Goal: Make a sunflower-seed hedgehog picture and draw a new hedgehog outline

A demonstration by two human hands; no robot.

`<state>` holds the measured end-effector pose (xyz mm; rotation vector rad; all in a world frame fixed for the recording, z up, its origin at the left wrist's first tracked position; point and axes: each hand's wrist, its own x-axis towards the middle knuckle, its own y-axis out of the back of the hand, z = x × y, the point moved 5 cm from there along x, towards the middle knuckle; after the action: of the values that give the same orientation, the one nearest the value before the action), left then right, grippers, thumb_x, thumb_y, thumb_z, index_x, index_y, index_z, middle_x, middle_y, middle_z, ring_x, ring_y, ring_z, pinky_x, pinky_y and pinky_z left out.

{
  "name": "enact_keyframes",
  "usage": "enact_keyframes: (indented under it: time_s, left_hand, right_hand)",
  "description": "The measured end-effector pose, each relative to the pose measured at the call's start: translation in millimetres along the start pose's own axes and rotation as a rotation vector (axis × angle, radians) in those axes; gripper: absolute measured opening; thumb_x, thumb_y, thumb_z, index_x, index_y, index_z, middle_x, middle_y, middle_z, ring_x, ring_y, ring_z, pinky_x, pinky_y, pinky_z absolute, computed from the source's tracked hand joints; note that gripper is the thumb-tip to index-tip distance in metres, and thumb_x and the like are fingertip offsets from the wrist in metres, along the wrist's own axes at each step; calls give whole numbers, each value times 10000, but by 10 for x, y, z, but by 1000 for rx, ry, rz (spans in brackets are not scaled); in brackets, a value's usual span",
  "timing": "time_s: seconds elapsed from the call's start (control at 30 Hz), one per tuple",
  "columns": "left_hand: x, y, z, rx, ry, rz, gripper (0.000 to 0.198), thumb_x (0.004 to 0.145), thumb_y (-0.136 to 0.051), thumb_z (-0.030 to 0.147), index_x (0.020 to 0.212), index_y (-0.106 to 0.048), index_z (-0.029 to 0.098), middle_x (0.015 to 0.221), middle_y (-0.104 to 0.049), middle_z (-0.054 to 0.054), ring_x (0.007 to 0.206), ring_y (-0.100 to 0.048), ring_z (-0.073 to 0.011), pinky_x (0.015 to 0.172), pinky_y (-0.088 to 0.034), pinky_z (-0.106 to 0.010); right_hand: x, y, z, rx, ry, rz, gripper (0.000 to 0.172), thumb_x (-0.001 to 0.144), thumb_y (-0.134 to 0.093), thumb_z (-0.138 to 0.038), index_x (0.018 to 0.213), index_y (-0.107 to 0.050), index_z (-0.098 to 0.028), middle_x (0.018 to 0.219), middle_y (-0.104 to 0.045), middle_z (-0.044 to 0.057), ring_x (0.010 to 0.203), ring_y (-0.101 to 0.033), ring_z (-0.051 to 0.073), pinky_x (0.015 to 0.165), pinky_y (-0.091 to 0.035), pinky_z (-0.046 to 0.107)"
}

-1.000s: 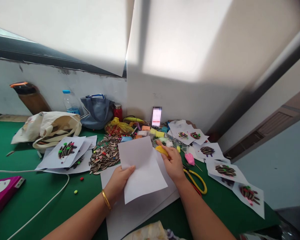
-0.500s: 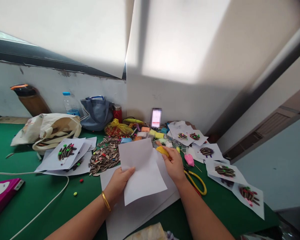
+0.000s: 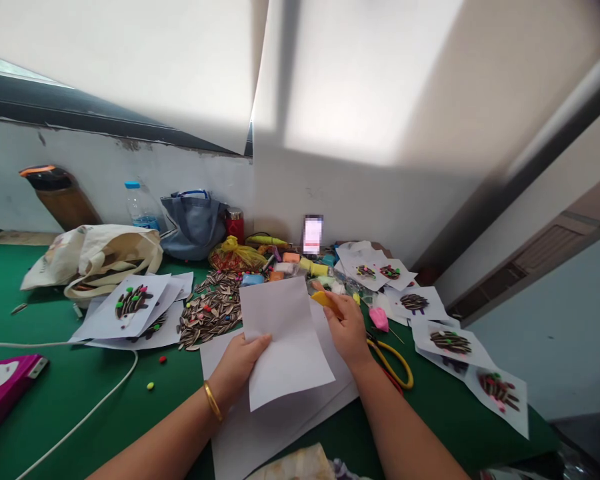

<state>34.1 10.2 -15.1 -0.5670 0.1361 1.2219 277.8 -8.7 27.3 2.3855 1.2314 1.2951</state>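
My left hand (image 3: 241, 367), with a gold bangle at the wrist, grips the left edge of a white paper sheet (image 3: 285, 333), thumb on top. The sheet is tilted up above more white paper (image 3: 237, 433) lying on the table. Just beyond its right edge, my right hand (image 3: 347, 327) is closed around a yellow utility knife (image 3: 325, 300); its tip points up and left and is hard to make out. Yellow-handled scissors (image 3: 397, 367) lie beside my right wrist, partly hidden by it. A pink lump of clay (image 3: 379, 319) sits to the right of that hand.
Sunflower seeds (image 3: 207, 313) are heaped left of the sheet. Finished seed pictures (image 3: 135, 303) lie at left, others (image 3: 450, 341) at right. Clay packs (image 3: 315, 269) and a phone (image 3: 313, 235) stand behind. A white cable (image 3: 95, 407) crosses the green table (image 3: 180, 413).
Almost nothing differs. The held sheet has shifted very slightly to the right; both hands keep their grip.
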Motion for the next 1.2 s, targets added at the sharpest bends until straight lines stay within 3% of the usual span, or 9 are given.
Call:
enact_keyframes:
  time_s: [0.53, 1.2]
  left_hand:
    - [-32, -16, 21, 22, -7, 20, 353, 689, -778, 302, 961, -689, 96, 754, -735, -107, 587, -680, -221, 520, -525, -289]
    - [0, -18, 2, -6, -14, -8, 452, 625, -817, 358, 970, -688, 95, 793, -737, -112, 625, -684, -231, 559, -531, -302]
  right_hand:
    - [6, 3, -36, 31, -3, 11, 329, 888, -548, -294, 1206, -631, -273, 1072, -615, 68, 1021, -564, 242, 929, -460, 427]
    - [27, 30, 43, 6, -29, -4, 320, 891, -557, -310, 1196, -639, -261, 1082, -606, 77, 1025, -564, 240, 910, -475, 416]
